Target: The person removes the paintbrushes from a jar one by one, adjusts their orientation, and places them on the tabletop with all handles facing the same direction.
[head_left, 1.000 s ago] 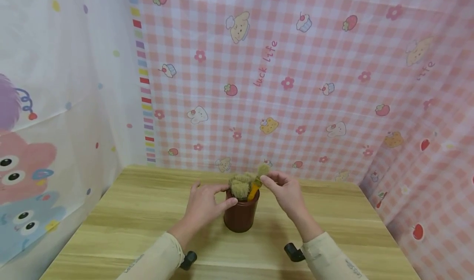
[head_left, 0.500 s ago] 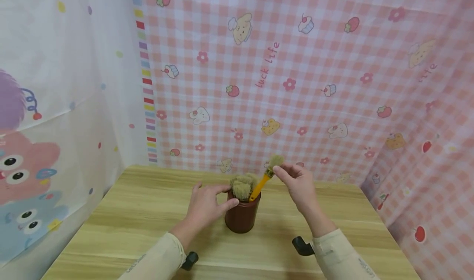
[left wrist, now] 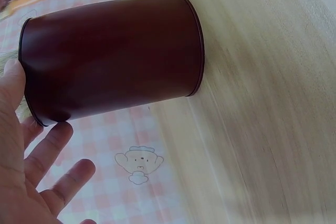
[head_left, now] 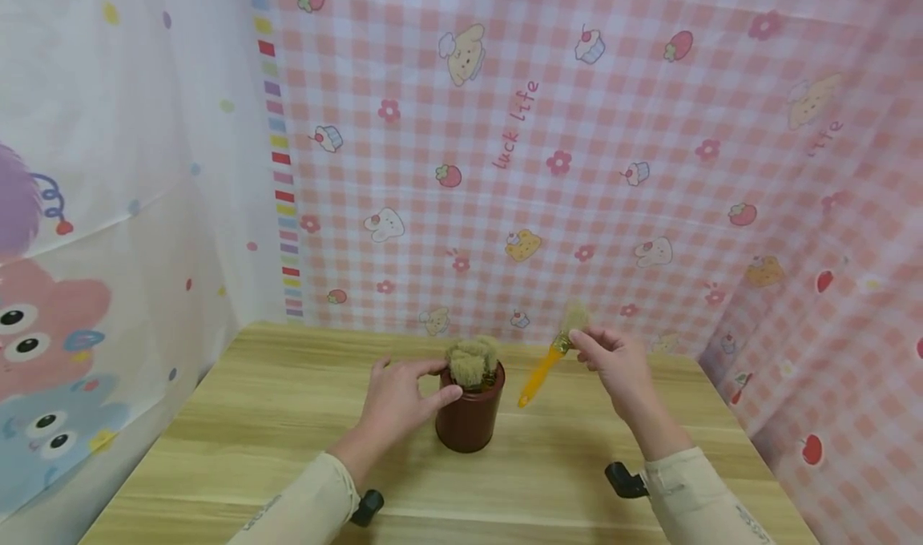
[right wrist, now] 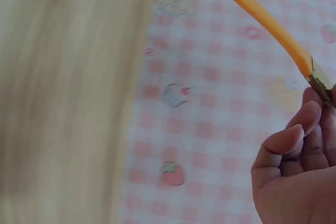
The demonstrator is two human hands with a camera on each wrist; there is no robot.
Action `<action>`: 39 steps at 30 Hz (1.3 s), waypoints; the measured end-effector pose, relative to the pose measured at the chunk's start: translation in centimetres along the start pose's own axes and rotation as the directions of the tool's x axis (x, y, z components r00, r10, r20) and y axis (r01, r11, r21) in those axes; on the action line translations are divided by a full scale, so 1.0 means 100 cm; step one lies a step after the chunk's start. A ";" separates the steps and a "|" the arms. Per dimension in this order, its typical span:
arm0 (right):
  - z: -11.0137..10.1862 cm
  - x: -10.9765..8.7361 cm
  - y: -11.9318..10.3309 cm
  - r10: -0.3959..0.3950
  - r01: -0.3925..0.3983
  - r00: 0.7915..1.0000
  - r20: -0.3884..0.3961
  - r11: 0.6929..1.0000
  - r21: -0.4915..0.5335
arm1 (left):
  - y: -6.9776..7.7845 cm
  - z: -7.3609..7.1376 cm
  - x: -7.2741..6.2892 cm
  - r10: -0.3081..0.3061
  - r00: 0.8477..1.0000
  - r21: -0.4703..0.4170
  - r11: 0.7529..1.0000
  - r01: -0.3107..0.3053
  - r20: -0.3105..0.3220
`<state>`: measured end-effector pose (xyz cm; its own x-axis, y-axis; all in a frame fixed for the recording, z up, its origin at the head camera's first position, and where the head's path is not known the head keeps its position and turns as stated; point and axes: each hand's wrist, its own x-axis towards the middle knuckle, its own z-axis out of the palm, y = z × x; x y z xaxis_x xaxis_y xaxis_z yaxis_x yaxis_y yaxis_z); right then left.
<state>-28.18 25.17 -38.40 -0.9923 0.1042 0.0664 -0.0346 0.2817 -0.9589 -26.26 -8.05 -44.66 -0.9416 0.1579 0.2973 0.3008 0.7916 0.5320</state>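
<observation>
A dark brown cylindrical cup (head_left: 467,423) stands upright on the wooden table, with bushy tan bristle heads of brushes (head_left: 470,362) sticking out of its top. My left hand (head_left: 404,395) holds the cup by its rim, thumb at the near side and fingers at the far left; in the left wrist view the cup's smooth wall (left wrist: 110,59) fills the middle. To the right of the cup, my right hand (head_left: 622,370) pinches a paintbrush (head_left: 539,377) at its metal ferrule, bristles up. Its orange handle (right wrist: 262,19) slants down toward the cup, apart from it.
The wooden table (head_left: 288,417) meets a pink checked cloth (head_left: 404,168) hanging along its back edge. Patterned cloth also hangs at the left and right sides. Black camera mounts (head_left: 626,481) jut from both wrists.
My right hand has drawn the paintbrush up and out of the cup and carried it to the right. The left hand and the cup have stayed in place.
</observation>
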 end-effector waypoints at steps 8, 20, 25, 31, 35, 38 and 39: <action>0.005 0.003 0.041 0.128 -0.106 0.977 0.171 0.986 -0.132 | 0.001 -0.001 0.000 -0.008 1.000 -0.022 1.000 0.008 0.006; 0.045 -0.003 0.087 0.203 -0.144 0.937 0.285 0.966 -0.213 | 0.000 0.000 -0.001 0.001 1.000 -0.021 1.000 -0.002 -0.011; 0.060 -0.002 0.096 0.195 -0.113 0.926 0.323 0.960 -0.255 | -0.001 0.000 -0.001 -0.007 1.000 -0.016 1.000 0.007 -0.013; 0.071 -0.002 0.103 0.255 -0.169 0.910 0.328 0.948 -0.268 | -0.001 0.001 0.000 -0.015 1.000 -0.022 1.000 0.014 -0.015; 0.076 -0.003 0.106 0.292 -0.207 0.898 0.330 0.940 -0.270 | 0.000 0.001 0.000 -0.022 1.000 -0.032 0.999 0.022 -0.008; 0.079 -0.004 0.108 0.306 -0.219 0.896 0.323 0.935 -0.277 | 0.000 0.000 -0.001 -0.027 1.000 -0.038 0.999 0.027 -0.001; 0.080 -0.004 0.108 0.304 -0.215 0.898 0.319 0.934 -0.285 | 0.000 0.000 -0.001 -0.028 1.000 -0.037 0.999 0.028 0.000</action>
<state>-29.10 20.52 -50.99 -0.9393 -0.1252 -0.3194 0.2144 0.5126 -0.8314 -26.20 -8.09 -44.68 -0.9497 0.1361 0.2822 0.2799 0.7733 0.5689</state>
